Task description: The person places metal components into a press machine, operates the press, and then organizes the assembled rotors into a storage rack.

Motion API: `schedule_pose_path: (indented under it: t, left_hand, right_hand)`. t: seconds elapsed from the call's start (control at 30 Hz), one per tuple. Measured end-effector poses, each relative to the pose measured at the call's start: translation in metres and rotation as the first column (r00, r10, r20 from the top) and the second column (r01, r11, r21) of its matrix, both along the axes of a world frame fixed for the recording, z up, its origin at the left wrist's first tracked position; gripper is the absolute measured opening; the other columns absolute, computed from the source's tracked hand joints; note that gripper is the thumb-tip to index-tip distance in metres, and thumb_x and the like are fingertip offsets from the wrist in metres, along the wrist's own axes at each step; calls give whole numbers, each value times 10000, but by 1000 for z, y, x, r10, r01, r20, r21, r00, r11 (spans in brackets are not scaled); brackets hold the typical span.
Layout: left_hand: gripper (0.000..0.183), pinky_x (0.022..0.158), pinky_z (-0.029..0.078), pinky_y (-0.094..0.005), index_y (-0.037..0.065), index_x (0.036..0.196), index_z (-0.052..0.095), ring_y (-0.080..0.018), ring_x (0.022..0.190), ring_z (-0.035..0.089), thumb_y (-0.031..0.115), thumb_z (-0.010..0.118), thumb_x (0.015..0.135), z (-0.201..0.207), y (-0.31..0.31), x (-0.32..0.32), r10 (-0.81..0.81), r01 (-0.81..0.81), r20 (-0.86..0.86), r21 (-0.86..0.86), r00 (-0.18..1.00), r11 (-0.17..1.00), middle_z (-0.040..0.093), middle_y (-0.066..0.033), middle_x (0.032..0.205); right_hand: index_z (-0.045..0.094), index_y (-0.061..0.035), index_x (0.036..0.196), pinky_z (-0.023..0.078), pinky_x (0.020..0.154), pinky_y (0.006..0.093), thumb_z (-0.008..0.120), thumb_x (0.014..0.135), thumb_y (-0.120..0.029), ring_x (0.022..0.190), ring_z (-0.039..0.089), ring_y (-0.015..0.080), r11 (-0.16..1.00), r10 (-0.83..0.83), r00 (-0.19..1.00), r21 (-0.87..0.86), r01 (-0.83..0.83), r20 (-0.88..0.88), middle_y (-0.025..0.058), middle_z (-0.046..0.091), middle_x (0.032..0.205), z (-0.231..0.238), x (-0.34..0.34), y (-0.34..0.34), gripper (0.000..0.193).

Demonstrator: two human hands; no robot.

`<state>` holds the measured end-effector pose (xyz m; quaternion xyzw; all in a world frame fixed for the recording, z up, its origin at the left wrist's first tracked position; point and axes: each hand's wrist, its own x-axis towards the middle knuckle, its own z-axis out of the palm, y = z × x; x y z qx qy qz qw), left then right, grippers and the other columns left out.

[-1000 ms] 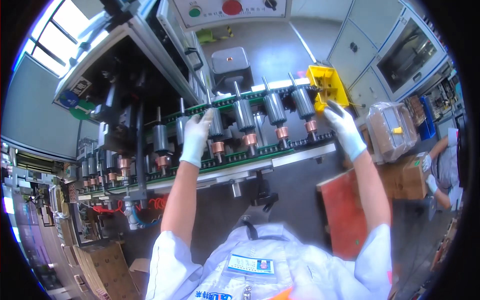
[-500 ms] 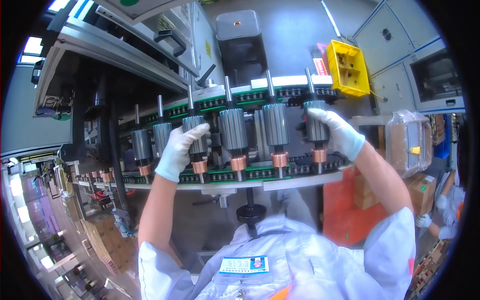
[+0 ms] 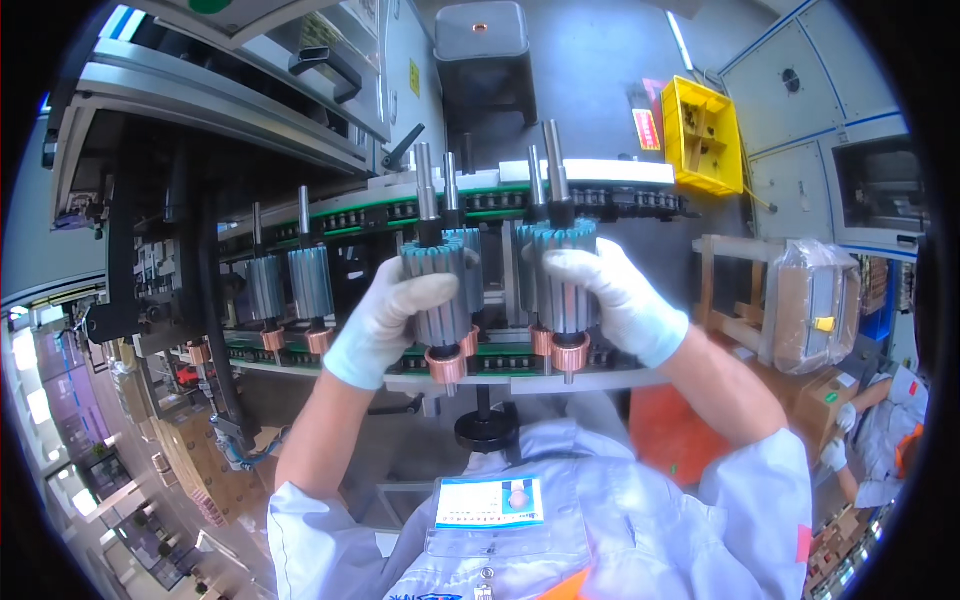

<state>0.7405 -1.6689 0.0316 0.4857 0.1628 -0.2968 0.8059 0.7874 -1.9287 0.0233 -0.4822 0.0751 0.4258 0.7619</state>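
Observation:
In white gloves, both my hands grip motor armatures with grooved grey cores, steel shafts and copper commutators. My left hand (image 3: 392, 308) is closed round one armature (image 3: 445, 325), its thumb across the front of the core. My right hand (image 3: 625, 300) wraps another armature (image 3: 570, 305) from the right. Both stand nearly upright, raised in front of the chain conveyor (image 3: 400, 212). Close behind them, two more armatures on the conveyor are partly hidden. Farther left, an armature (image 3: 311, 285) and its neighbour (image 3: 265, 290) rest across the chains.
A yellow divided bin (image 3: 703, 135) lies past the conveyor's right end. Machine framing (image 3: 230, 100) overhangs the left side. A stool (image 3: 482, 45) stands at the back. Right of me are a wrapped carton (image 3: 812, 305) and a co-worker's gloved hands (image 3: 838, 440).
Both hands have moved inward and lifted an armature each off the conveyor. The two armatures now overlap the ones still lying in the middle.

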Motion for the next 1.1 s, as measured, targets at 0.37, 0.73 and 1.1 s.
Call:
schedule_pose_path:
  t: [0.37, 0.73, 1.1]
  left_hand:
    - [542, 949, 508, -308, -12, 1190, 664, -162, 1077, 627, 158, 858, 714, 71, -65, -97, 317, -394, 298, 250, 900, 884, 596, -84, 1229]
    - [532, 902, 505, -333, -23, 1115, 671, -172, 976, 643, 145, 795, 626, 107, -118, -306, 459, -681, 512, 444, 726, 582, 676, -94, 1039]
    - [643, 908, 489, -357, -52, 1063, 668, -252, 1083, 598, 359, 856, 604, 58, -162, -528, 664, -925, 741, -173, 103, 337, 550, -171, 1237]
  right_hand:
    - [473, 1, 1337, 479, 988, 324, 853, 778, -150, 1089, 587, 135, 989, 147, 912, -70, -129, 383, 75, 628, 1188, 71, -60, 18, 692]
    - [651, -28, 1198, 358, 1103, 405, 898, 686, -284, 1332, 433, 284, 699, 627, 629, 24, -715, 460, 166, 383, 1457, 95, -158, 6, 624]
    - [639, 11, 1079, 483, 914, 344, 927, 583, -452, 991, 601, 177, 79, 896, 223, 354, -932, 384, 92, 650, 1082, 72, -293, 81, 738]
